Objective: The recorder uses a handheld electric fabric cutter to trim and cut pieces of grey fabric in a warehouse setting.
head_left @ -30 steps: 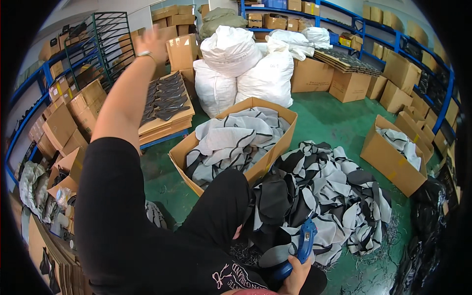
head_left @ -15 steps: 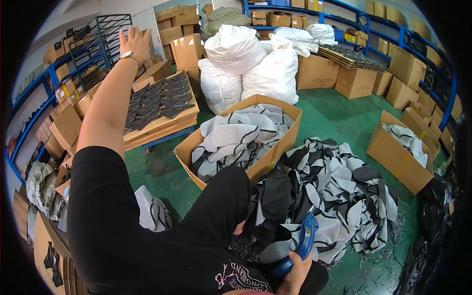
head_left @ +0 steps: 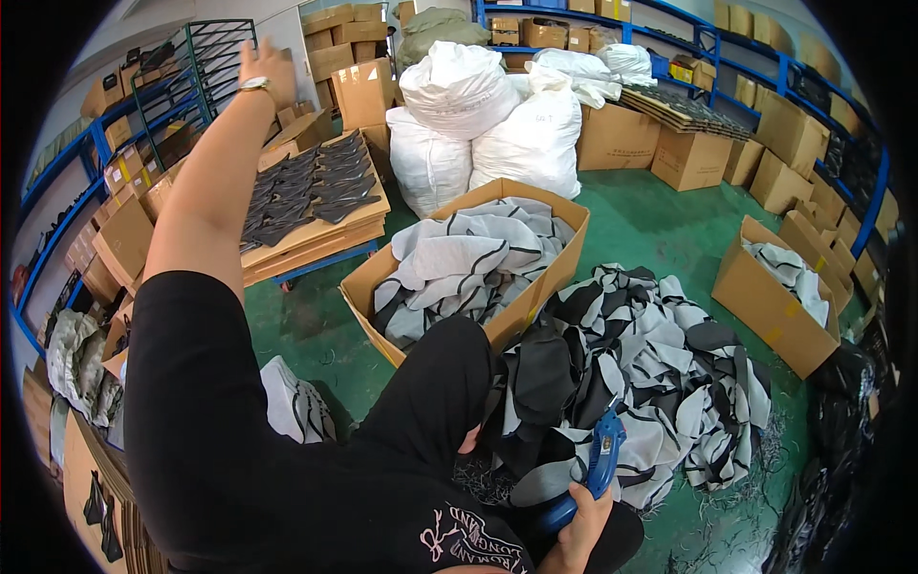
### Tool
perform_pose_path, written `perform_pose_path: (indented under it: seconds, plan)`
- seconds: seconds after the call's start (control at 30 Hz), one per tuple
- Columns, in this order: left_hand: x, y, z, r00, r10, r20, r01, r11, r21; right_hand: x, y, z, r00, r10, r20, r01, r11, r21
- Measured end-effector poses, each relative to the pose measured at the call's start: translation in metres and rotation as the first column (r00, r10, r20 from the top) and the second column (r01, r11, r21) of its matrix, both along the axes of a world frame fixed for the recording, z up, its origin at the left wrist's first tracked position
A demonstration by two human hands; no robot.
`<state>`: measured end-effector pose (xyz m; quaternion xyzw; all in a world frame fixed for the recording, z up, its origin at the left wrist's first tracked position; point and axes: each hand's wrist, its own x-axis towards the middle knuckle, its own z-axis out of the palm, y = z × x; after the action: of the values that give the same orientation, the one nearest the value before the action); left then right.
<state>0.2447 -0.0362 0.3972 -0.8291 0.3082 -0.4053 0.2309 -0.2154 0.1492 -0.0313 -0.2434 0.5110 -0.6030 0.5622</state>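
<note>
My left hand (head_left: 271,75) is raised high on the far left, arm stretched out, fingers apart and slightly blurred, holding nothing. A light-coloured watch (head_left: 254,84) is on its wrist. Low in front of me, my right hand (head_left: 585,528) wraps around a blue electric hand tool (head_left: 603,454) whose narrow metal tip points up and away. Beyond the tool lies a heap of grey and black fabric pieces (head_left: 650,349) on the floor. A grey rounded piece (head_left: 540,484) sits close beside the tool. More grey pieces with black edging (head_left: 459,258) fill an open carton (head_left: 535,311).
Dark cut pieces lie in rows on a stack of boards (head_left: 316,230) on a blue trolley. Stuffed white sacks (head_left: 526,143) stand behind the carton. At right is another open carton (head_left: 775,311); black plastic (head_left: 841,430) lies nearby. Thin scraps (head_left: 712,502) litter the green floor.
My left hand has shifted slightly, its fingers tilting up and blurring. The right hand and the tool have barely moved, and the fabric heap looks unchanged.
</note>
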Motion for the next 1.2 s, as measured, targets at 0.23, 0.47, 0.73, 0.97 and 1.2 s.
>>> perform_pose_path:
  seconds: [0.23,0.47,0.73,0.97,1.2]
  plan:
    - [0.047,0.001,-0.029,0.871,-0.425,0.248,0.459,0.883,-0.1,0.012,0.001,0.024,0.997,-0.052,0.056,0.057,0.996,-0.073]
    - [0.025,-0.026,-0.058,0.903,-0.241,-0.356,0.32,0.93,0.181,0.008,0.003,0.018,0.998,-0.06,-0.011,0.059,0.998,-0.026]
    - [-0.151,-0.011,-0.351,0.104,-0.634,-0.766,0.993,0.019,0.119,0.002,0.002,0.007,0.996,-0.086,0.028,0.086,0.996,-0.006]
    - [-0.238,0.104,-0.519,0.439,-0.338,-0.833,0.76,-0.354,0.545,0.003,0.005,0.004,0.995,-0.092,-0.036,0.092,0.995,0.022]
    - [-0.25,0.099,-0.52,0.402,-0.12,-0.908,0.847,-0.327,0.419,0.001,0.005,-0.003,0.992,-0.11,-0.057,0.111,0.993,0.025]
